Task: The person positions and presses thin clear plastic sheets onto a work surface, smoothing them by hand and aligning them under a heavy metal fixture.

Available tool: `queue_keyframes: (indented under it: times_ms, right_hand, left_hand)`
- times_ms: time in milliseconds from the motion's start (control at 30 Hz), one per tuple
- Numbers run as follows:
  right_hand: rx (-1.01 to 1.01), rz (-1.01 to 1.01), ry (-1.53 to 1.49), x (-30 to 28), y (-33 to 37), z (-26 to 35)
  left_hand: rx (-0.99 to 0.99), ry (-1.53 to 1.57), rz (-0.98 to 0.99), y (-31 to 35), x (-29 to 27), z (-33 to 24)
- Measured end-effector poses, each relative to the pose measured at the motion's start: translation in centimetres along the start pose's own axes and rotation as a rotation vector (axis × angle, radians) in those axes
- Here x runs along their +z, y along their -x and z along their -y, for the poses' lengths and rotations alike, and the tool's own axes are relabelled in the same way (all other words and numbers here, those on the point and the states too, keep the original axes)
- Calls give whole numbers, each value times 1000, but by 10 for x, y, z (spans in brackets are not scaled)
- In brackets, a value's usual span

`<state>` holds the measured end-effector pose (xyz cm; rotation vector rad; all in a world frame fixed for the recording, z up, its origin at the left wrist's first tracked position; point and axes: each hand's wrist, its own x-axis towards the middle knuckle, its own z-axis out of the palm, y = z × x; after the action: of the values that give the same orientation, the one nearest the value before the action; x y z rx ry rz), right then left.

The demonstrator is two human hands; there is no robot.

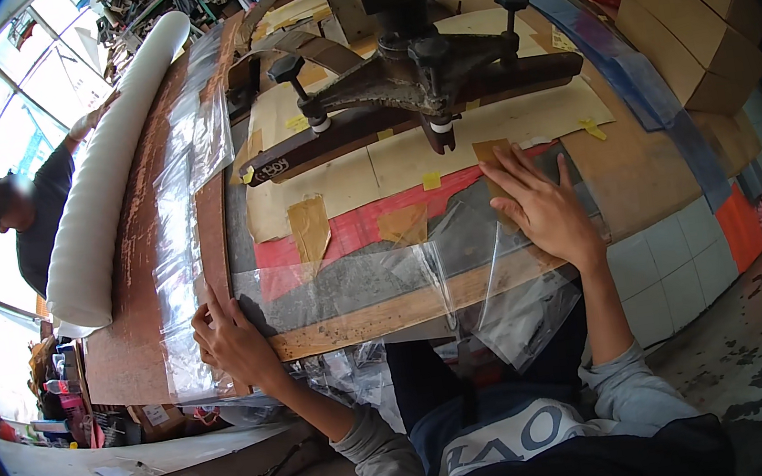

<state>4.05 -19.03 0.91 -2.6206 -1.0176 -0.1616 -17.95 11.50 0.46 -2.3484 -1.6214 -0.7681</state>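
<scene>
My left hand [239,341] rests at the near left, index finger and thumb apart and the other fingers bent, beside a long strip of clear plastic film [173,232]. A clear plastic sheet [340,291] lies to its right, across the wooden front edge [368,321] of the work surface. With fingers spread, my right hand [546,211] lies flat on the grey and pink surface, over a piece of brown tape [491,154]. Another clear plastic piece [531,315] hangs over the edge below it. More brown tape [309,228] sticks to the pink area [360,226].
A dark metal press head [427,78] with a long bar stands over the table's middle. At left lies a white foam roll [118,176], with another person [50,209] behind it. Cardboard boxes [690,24] and a blue plastic strip [612,53] are at right.
</scene>
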Motion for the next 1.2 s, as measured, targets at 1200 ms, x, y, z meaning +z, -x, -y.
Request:
queue_keyframes:
  times_ms: [1200]
  right_hand:
    - [-474,-442,-796,-14,0,12]
  left_hand:
    - [167,1669,1030,99,-48,-149]
